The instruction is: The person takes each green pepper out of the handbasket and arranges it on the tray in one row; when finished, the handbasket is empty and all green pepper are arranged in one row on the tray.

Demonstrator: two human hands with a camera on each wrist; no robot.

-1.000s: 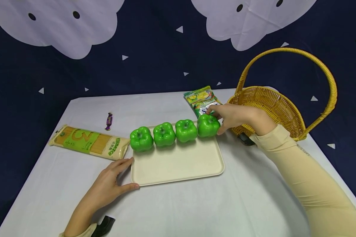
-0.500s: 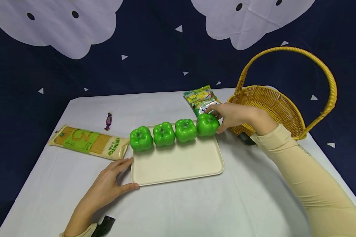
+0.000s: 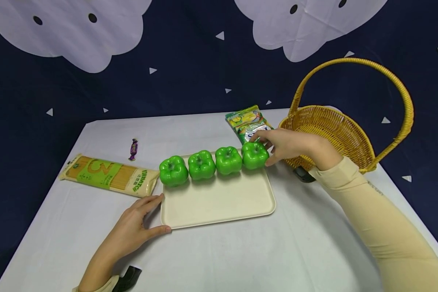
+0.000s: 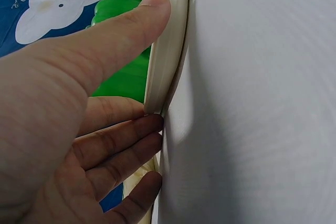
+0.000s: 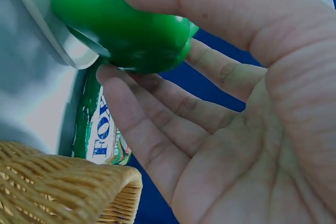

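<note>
Several green bell peppers stand in a row along the far side of a cream tray (image 3: 219, 202). My right hand (image 3: 290, 144) grips the right-end pepper (image 3: 254, 155), thumb on the near side and fingers behind; the right wrist view shows this pepper (image 5: 121, 30) between thumb and fingertips. The left-end pepper (image 3: 173, 171) sits at the tray's far left corner. At the tray's left side rests my left hand (image 3: 129, 231), its extended fingers touching the left edge and its thumb the near corner. The left wrist view shows the thumb against the tray rim (image 4: 168, 51).
A wicker basket (image 3: 328, 125) with a tall handle stands right, close to my right forearm. Behind the right-end pepper lies a green and yellow candy bag (image 3: 248, 121). A noodle pack (image 3: 109, 174) lies left of the tray, with a purple wrapped candy (image 3: 133, 149) beyond it.
The right-end pepper has shifted very slightly left and down with my right hand's fingers still round it. My left hand and the tray stay put.
</note>
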